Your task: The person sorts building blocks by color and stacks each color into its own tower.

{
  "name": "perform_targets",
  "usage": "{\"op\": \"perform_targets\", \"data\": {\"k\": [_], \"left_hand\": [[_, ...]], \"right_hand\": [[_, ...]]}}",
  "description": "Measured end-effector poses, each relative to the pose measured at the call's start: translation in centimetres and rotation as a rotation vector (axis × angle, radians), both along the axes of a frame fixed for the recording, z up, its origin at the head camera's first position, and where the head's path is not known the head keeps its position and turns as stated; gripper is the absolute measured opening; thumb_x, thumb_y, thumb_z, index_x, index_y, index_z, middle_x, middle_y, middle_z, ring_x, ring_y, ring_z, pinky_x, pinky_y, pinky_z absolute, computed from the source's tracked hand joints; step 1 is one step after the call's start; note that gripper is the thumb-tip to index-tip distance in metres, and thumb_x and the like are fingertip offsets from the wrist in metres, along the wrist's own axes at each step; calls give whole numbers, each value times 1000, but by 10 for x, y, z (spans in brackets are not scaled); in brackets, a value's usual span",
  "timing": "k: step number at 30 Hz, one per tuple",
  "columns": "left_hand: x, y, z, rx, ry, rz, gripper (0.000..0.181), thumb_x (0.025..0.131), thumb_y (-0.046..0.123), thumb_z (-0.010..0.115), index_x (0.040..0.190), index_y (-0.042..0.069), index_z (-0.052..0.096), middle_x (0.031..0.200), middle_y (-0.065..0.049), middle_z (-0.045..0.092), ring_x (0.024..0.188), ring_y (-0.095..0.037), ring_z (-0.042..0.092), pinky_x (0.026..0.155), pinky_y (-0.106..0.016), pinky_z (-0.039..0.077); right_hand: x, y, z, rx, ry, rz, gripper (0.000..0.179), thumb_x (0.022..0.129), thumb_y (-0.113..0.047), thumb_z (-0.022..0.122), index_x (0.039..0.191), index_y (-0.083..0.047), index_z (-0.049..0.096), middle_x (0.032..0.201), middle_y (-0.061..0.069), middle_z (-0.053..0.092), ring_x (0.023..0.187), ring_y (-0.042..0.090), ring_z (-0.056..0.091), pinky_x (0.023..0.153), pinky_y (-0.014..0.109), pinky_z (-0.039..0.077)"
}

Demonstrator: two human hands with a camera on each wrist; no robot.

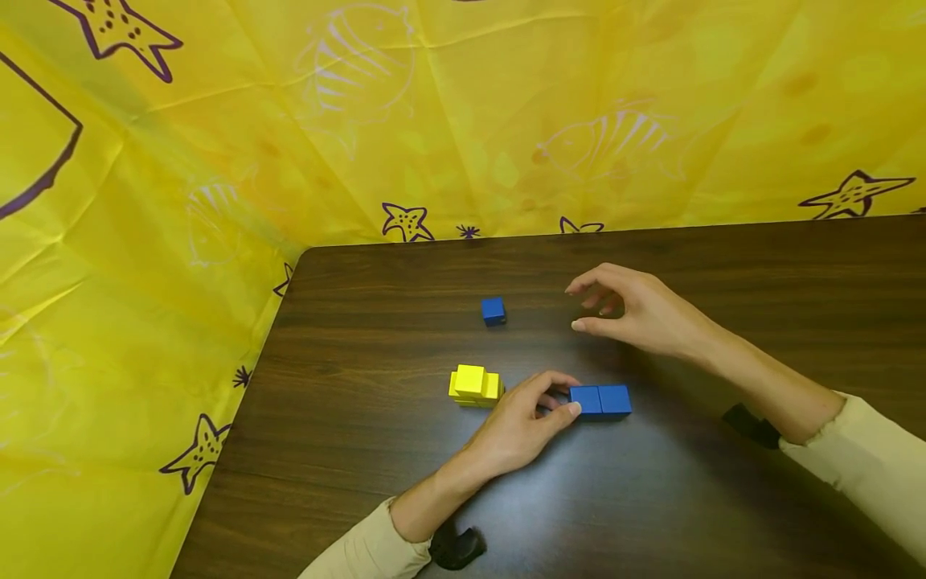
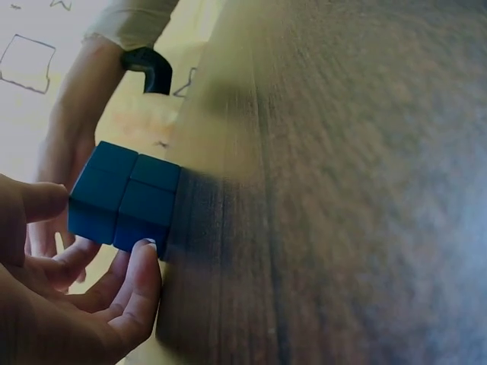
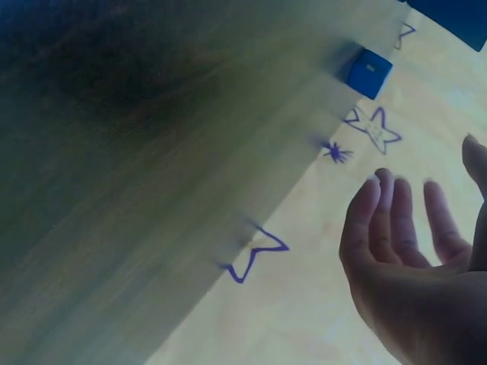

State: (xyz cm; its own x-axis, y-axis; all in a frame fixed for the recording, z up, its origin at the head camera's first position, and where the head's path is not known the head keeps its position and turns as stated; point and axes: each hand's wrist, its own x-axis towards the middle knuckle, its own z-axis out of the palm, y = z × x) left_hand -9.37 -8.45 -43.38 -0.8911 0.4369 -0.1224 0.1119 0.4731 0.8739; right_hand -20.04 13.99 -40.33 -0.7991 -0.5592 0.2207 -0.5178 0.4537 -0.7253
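My left hand (image 1: 515,426) holds a small stack of blue blocks (image 1: 600,402) on the table. In the left wrist view, the thumb is on one side of the blue stack (image 2: 125,199) and the fingers are on the other; it shows two blocks across and two high. My right hand (image 1: 644,312) hovers above the table to the right, fingers loosely bent and thumb apart, holding nothing. A single blue cube (image 1: 493,311) lies farther back, left of the right hand; the right wrist view shows this cube (image 3: 370,74) too.
A stack of yellow blocks (image 1: 473,388) stands just left of the left hand. The dark wooden table (image 1: 347,450) meets a yellow printed cloth (image 1: 492,121) at its back and left edges. Part of a blue surface (image 3: 456,19) enters the right wrist view's top corner.
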Motion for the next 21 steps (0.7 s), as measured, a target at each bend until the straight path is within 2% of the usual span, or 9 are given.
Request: {"op": "perform_targets", "data": {"k": [5, 11, 16, 21], "left_hand": [[-1, -1, 0, -2, -3, 5, 29, 100, 29, 61, 126, 17, 63, 115, 2, 65, 96, -4, 60, 84, -22, 50], [-1, -1, 0, -7, 0, 8, 28, 100, 29, 61, 126, 17, 63, 116, 2, 65, 96, -4, 60, 84, -23, 51], [-1, 0, -1, -4, -4, 9, 28, 100, 29, 62, 125, 17, 63, 115, 2, 65, 95, -4, 60, 84, -22, 50], [0, 1, -1, -7, -6, 4, 28, 100, 30, 61, 125, 17, 63, 116, 2, 65, 95, -3, 60, 83, -22, 50]], "right_hand": [[-9, -6, -4, -27, 12, 21, 42, 85, -20, 81, 122, -13, 62, 117, -1, 64, 95, 19, 65, 78, 36, 56], [-18, -16, -11, -25, -16, 30, 44, 84, -20, 82, 122, -13, 63, 117, 1, 64, 95, 19, 64, 79, 36, 56], [-23, -19, -16, -23, -16, 45, 45, 84, -19, 82, 123, -13, 63, 119, 7, 64, 96, 20, 64, 79, 36, 56], [-27, -23, -21, -13, -23, 60, 47, 84, -21, 82, 126, -16, 63, 118, 5, 65, 96, 19, 64, 80, 35, 55]]}}
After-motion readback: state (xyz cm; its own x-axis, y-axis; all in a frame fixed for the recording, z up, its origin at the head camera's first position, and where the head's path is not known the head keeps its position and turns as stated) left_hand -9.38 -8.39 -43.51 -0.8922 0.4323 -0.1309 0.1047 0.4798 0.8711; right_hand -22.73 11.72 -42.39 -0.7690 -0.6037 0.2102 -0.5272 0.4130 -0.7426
